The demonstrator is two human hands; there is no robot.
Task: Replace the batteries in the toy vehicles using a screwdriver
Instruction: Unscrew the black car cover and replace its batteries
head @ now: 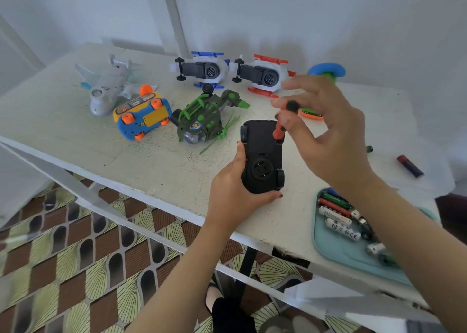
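A black toy car (262, 155) lies upside down on the white table (156, 166), its underside facing up. My left hand (232, 193) grips its near end, thumb along the left side. My right hand (326, 128) pinches the black-capped top of a red screwdriver (279, 131) between thumb and fingers. The screwdriver stands tilted, with its tip down on the far part of the car's underside. A teal tray (336, 246) at the right front holds several batteries (338, 219).
Other toys lie across the back: a white plane (106, 87), a blue and yellow car (141, 114), a green helicopter (202, 120), a blue-trimmed vehicle (202, 71) and a red-trimmed vehicle (262, 76). A loose battery (409, 166) lies at the right.
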